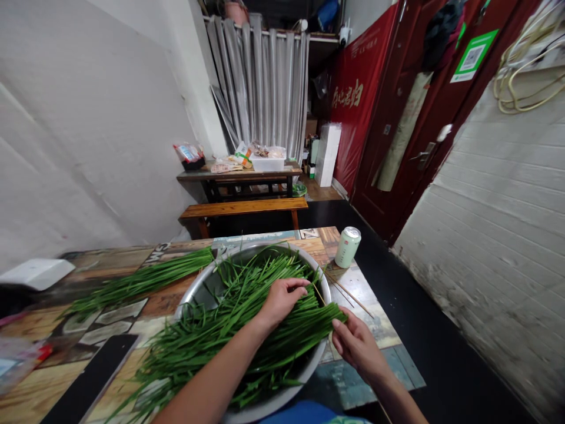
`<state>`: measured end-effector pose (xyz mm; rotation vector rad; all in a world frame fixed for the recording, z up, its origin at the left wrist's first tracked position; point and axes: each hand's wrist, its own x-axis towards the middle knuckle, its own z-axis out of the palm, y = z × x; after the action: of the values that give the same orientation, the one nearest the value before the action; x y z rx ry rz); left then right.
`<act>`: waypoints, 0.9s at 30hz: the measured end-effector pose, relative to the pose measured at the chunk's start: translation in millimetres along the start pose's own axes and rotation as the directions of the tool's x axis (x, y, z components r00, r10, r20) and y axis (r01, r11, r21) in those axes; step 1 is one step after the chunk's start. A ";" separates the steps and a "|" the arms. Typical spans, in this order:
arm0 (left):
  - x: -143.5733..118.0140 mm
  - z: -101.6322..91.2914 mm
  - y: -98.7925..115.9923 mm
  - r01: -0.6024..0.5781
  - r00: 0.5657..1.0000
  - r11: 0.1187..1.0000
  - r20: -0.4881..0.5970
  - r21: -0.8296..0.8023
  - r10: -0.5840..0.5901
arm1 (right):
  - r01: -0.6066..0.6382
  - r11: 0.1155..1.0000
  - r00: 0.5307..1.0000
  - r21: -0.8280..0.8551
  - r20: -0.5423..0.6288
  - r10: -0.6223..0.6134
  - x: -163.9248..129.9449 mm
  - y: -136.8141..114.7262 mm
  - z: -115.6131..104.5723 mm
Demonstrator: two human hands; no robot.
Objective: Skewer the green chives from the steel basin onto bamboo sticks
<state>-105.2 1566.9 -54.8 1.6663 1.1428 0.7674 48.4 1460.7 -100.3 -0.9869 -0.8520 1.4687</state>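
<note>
Nearest, at the near rim of the metal basin (pixel 324 282): right hand (pixel 359 344), thumb and forefinger pinching the cut ends of the chives (pixel 229 330). Just left of it, over the basin's middle: left hand (pixel 282 300), fingers curled and pressed together on top of the same green heap. Chives piled across the basin, leaves spilling over its left rim onto the patterned table (pixel 132 294). Left of the basin, apart from it: a second bunch of chives (pixel 136 282) flat on the table. Right of the basin, just beside its rim: thin bamboo skewers (pixel 351 294); beyond them, near the table's far corner, a green drink can (pixel 348 247), upright. Far behind the basin: a wooden bench (pixel 242 208) and a cluttered side table (pixel 238 172).
</note>
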 end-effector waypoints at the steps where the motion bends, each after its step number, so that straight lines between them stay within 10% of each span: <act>1: 0.1 0.3 -0.6 -0.002 1.000 1.000 -0.006 -0.003 0.002 | 0.003 1.000 1.000 0.002 -0.001 -0.003 -0.1 -0.6 0.3; 27: 0.4 1.0 -3.2 -0.015 1.000 1.000 0.001 -0.021 0.015 | 0.011 1.000 1.000 0.019 0.008 -0.011 -1.3 1.1 -0.8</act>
<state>-105.3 1567.3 -58.2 1.6595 1.1188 0.7860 48.7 1459.3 -101.5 -0.9615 -0.8469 1.4699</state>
